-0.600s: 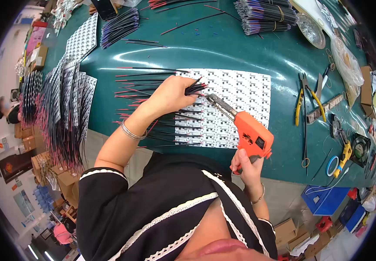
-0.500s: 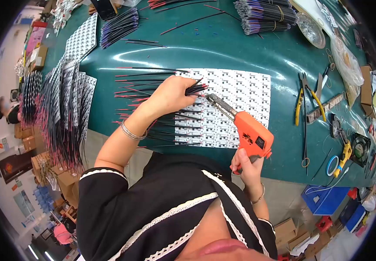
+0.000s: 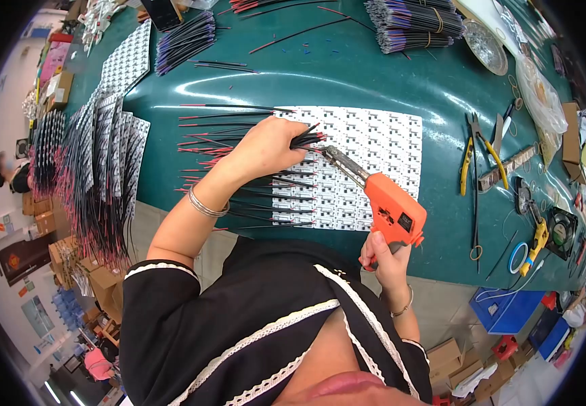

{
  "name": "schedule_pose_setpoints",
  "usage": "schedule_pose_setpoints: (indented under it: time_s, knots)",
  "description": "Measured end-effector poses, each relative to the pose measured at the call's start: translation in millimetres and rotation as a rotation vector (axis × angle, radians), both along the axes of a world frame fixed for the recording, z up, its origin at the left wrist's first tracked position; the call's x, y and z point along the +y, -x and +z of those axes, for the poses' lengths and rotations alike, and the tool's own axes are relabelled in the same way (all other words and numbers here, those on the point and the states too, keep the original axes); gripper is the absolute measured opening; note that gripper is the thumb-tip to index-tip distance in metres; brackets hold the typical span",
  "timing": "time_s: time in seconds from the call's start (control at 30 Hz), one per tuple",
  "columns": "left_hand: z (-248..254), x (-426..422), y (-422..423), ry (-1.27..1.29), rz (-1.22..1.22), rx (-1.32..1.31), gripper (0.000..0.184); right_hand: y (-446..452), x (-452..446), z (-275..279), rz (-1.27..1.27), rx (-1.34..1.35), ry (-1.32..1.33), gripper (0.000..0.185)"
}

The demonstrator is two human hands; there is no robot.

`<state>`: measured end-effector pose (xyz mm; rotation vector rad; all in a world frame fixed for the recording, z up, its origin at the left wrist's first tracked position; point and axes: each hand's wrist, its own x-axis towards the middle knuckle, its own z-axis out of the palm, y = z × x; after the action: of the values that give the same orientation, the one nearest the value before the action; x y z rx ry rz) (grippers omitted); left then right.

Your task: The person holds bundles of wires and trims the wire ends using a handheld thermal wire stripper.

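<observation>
A white circuit board panel [image 3: 367,169] lies on the green table, with black red-tipped wires [image 3: 215,124] running off its left side. Over the panel's left part, my left hand [image 3: 272,145] is closed on a small bundle of black wires [image 3: 308,138] whose ends point right. My right hand [image 3: 386,257] grips the handle of an orange soldering gun [image 3: 394,206]. The gun's metal tip meets the panel just right of the left fingers; whether it touches a wire is too small to tell.
Wired panels [image 3: 113,142] are stacked at the left table edge. Wire bundles [image 3: 188,42] and more bundles [image 3: 415,26] lie at the back. Yellow-handled pliers [image 3: 467,166], a metal dish [image 3: 486,47], a yellow tool [image 3: 538,240] and a fan [image 3: 562,232] are at the right.
The wire bundle and the fingers of my left hand have shifted very slightly to the right. The orange soldering gun stays almost where it was.
</observation>
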<state>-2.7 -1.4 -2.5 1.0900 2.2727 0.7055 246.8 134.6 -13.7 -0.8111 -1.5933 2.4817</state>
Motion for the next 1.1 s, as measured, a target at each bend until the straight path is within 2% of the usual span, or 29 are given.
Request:
schedule_pose_setpoints:
  time_s: [0.17, 0.27, 0.37, 0.5, 0.67, 0.77, 0.8, 0.9, 1.0, 1.1]
  knots:
    - [-0.2, 0.6, 0.0, -0.023, -0.002, 0.006, 0.016, -4.0, 2.2, -2.1, -0.003, 0.019, 0.017, 0.023]
    - [2.4, 1.7, 0.3, 0.010, -0.009, 0.014, 0.016, -1.4, 7.5, 0.3, -0.074, 0.131, 0.084, 0.033]
    - [1.7, 1.2, -0.3, -0.003, 0.009, -0.018, 0.017, 9.2, 15.1, 12.8, -0.160, 0.183, 0.169, 0.036]
    - [-0.8, -0.2, 1.5, -0.025, -0.001, -0.019, 0.019, 18.8, 21.5, 14.7, -0.109, 0.239, 0.211, 0.047]
    - [5.5, -3.0, 0.2, -0.028, 0.027, -0.079, 0.021, 25.8, 20.3, 12.8, -0.095, 0.239, 0.245, 0.050]
    - [-2.9, -12.0, 0.6, -0.111, 0.133, -0.188, 0.020, 26.6, 21.5, 11.8, -0.091, 0.231, 0.244, 0.050]
    - [-1.9, -14.0, 2.0, -0.035, 0.136, -0.193, 0.018, 26.8, 22.2, 11.7, -0.089, 0.230, 0.242, 0.050]
    - [-5.4, -16.9, 0.0, -0.213, 0.148, -0.012, 0.020, 28.0, 24.4, 13.3, -0.110, 0.202, 0.225, 0.050]
    - [3.7, -14.8, 0.0, -0.252, 0.189, 0.115, 0.012, 29.4, 25.7, 13.0, -0.131, 0.191, 0.177, 0.048]
    - [14.7, -13.4, 5.0, -0.164, 0.244, -0.058, 0.013, 29.1, 26.7, 15.2, -0.115, 0.194, 0.117, 0.045]
